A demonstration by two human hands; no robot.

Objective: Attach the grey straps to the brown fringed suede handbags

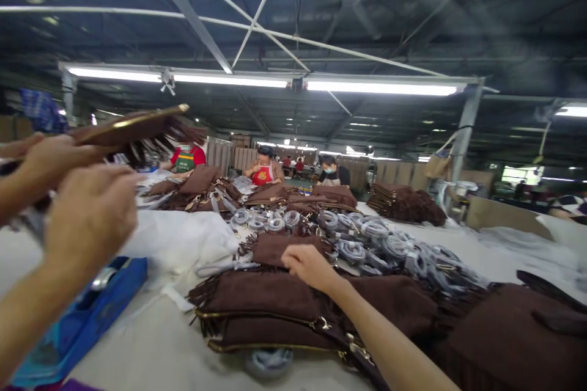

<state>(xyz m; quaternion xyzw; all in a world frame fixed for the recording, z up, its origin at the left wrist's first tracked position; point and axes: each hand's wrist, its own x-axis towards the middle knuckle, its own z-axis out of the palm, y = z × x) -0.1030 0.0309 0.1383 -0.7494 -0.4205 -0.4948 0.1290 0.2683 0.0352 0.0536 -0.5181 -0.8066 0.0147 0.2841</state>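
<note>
My left hand (92, 214), blurred, is raised at the left with its fingers curled in; whether anything is in them is hidden. Just beyond it, another person's hand (41, 165) comes in from the left edge, holding up a brown fringed bag (132, 128) with a gold zipper. My right hand (309, 263) is over the middle of the table, fingers bent and closed above brown bags; what they pinch, if anything, I cannot make out. Beneath it lie stacked brown fringed bags (261, 293) with gold zippers and clasps. Behind those is a smaller brown piece (270, 248).
Many coiled straps in clear wrap (376, 229) lie across the table. A blue tray (123, 293) with a tape roll (103, 278) stands at lower left beside white wrapping (183, 235). More brown bags (518, 336) fill the right. Several co-workers sit across the table.
</note>
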